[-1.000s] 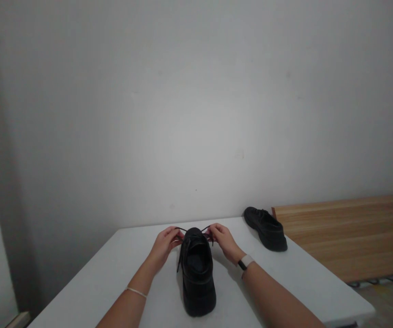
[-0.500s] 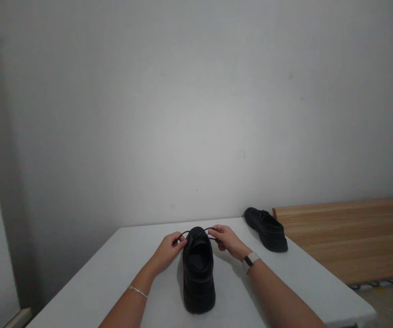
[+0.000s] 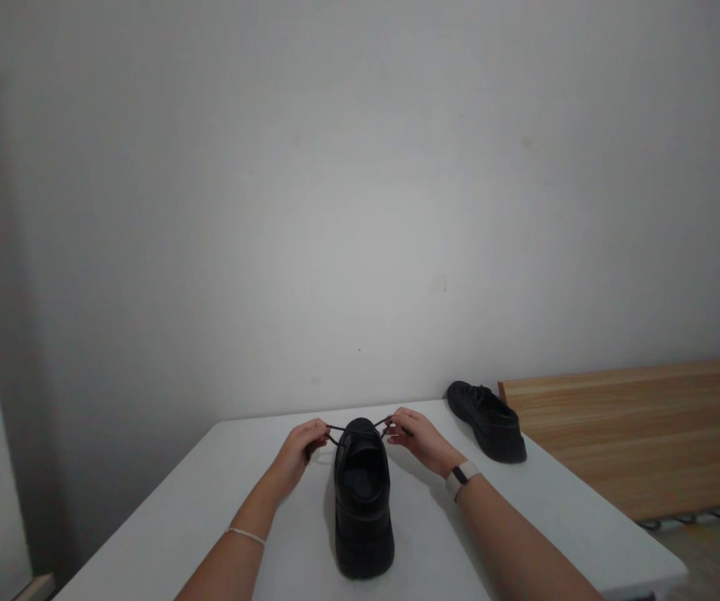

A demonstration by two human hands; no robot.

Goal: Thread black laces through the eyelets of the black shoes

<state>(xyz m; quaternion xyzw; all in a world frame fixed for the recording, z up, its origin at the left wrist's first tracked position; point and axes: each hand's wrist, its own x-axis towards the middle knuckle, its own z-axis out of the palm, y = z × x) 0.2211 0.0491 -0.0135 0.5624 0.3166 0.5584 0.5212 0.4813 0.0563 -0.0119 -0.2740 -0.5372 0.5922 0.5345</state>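
A black shoe stands upright on the white table, its heel toward me and its toe toward the wall. Black shoelace stretches out from its front to both sides. To the left of the shoe, my left hand is closed on the lace on that side. On the right, my right hand pinches the other side of the lace. Both hands are level with the front of the shoe, off its body.
A second black shoe sits at the table's back right edge. Beyond that edge is a wooden board. The white table meets a pale wall behind.
My left hand has moved outward to the left, away from the shoe, and the lace on that side is straighter. My right hand has shifted slightly up.
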